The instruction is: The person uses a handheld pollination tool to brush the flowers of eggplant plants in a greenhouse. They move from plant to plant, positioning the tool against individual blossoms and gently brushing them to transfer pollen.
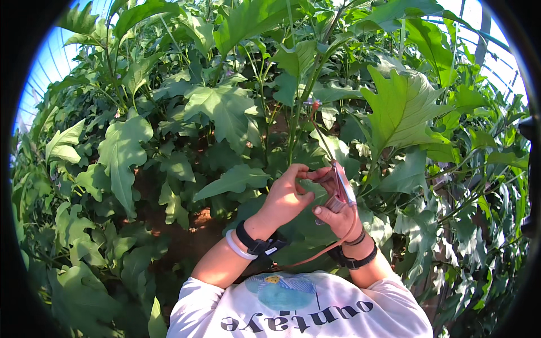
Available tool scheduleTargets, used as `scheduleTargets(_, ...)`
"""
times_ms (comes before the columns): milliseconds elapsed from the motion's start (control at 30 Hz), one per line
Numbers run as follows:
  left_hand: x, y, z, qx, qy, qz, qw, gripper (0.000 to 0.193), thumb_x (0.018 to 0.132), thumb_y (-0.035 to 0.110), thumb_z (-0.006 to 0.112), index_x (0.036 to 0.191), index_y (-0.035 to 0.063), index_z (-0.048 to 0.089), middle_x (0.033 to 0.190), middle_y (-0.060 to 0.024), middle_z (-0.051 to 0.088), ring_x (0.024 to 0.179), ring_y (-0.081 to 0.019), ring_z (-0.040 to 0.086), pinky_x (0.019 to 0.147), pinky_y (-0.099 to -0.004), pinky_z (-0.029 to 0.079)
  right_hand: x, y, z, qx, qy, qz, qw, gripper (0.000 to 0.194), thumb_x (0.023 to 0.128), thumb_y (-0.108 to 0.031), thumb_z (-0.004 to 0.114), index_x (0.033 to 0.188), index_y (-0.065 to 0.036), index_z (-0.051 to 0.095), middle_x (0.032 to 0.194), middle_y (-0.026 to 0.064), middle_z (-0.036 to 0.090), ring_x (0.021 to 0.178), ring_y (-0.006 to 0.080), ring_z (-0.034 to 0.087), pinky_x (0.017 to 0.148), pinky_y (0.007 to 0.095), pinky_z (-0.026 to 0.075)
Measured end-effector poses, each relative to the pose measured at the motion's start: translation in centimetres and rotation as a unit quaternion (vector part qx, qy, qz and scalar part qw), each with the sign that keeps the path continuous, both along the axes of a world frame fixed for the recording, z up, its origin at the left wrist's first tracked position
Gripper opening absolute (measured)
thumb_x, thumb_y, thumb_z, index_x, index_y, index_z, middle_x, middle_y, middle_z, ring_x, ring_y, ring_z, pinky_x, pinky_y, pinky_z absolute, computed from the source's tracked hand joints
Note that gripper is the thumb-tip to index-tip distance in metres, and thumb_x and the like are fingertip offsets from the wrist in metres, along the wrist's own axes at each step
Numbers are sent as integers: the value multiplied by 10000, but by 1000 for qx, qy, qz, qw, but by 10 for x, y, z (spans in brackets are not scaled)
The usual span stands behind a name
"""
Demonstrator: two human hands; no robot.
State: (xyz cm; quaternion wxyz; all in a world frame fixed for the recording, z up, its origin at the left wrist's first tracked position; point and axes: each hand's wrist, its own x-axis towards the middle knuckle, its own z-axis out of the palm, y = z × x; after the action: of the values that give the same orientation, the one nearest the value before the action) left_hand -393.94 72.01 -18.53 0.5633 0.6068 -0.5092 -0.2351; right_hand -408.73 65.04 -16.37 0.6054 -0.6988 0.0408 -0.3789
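Observation:
My right hand (340, 213) is closed around a handheld sprayer (344, 186) with a thin wand that points up and away. The wand's reddish tip (315, 104) is beside a small purple flower (310, 101) near a thick green stem. A brownish hose (325, 251) runs from the sprayer's lower end back towards my body. My left hand (287, 196) is raised just left of the sprayer, its fingers bent and close to the fingers of my right hand. Whether the left fingertips hold something small cannot be told.
Dense eggplant plants with broad lobed leaves (224, 107) surround me on all sides. A large leaf (401, 105) stands right of the wand. Thin vertical strings rise among the stems. A greenhouse frame (483, 36) shows at the upper right.

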Motion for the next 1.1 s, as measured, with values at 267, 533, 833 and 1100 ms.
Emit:
scheduleTargets(267,70,29,1,-10,58,11,998,237,817,12,621,1052,-12,636,944,-67,684,757,-104,637,667,-251,510,2,-46,-17,74,11,-42,996,847,766,-330,825,1425,19,422,1101,89,623,1060,190,585,937,344,459)
scheduleTargets(533,129,78,14,-72,100,-19,992,250,822,-25,573,1061,-5,647,1068,-62,661,877,-121,638,743,-257,525,-7,-27,-10,54,6,-60,997,886,713,-304,849,1416,45,436,1092,110,620,1046,240,611,942,388,476)
scheduleTargets(833,220,144,17,-86,-22,-16,996,232,790,53,614,1013,0,650,1088,-91,673,907,-179,652,783,-295,523,77,35,-2,19,-21,-105,994,862,703,-315,853,1374,33,437,1174,147,562,1137,291,574,1005,459,456)
scheduleTargets(1100,299,190,2,-101,50,1,994,279,857,208,665,1037,-5,660,1091,-85,681,976,-164,652,807,-281,519,206,71,14,99,-49,-152,982,718,823,-304,771,1385,-10,435,1263,129,592,1224,274,556,1015,393,405)
